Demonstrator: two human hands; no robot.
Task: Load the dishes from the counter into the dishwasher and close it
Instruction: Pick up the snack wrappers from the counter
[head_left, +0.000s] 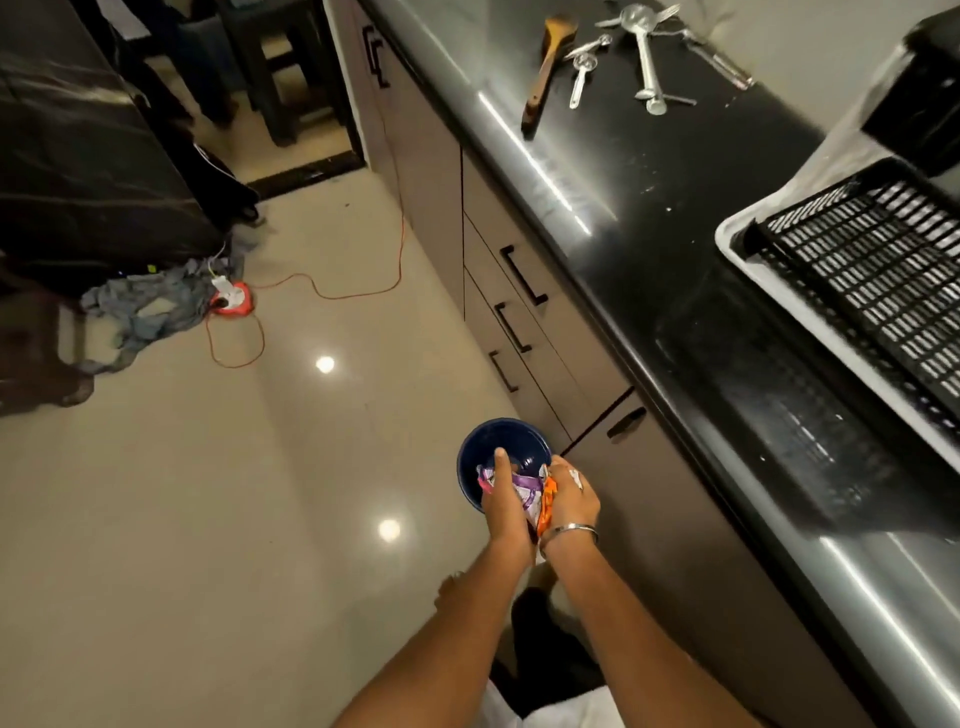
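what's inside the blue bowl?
Crumpled wrappers, purple and orange, lie partly in the bowl; left hand and right hand grip them. The far inner wall looks bare; anything under the wrappers and hands is hidden.

1. Down low, left of the cabinets (524, 312): bowl (501, 447), held over the floor (260, 519).
2. In the bowl: wrappers (524, 491), between left hand (506, 501) and right hand (571, 496).
3. On the surface (649, 218), far end: wooden spoon (545, 67), metal utensils (644, 57) to its right.
4. Near right on the surface: rack (872, 280) in a tray (737, 244).
5. Far left on the floor: cloth (150, 306), power strip (231, 299) beside it.
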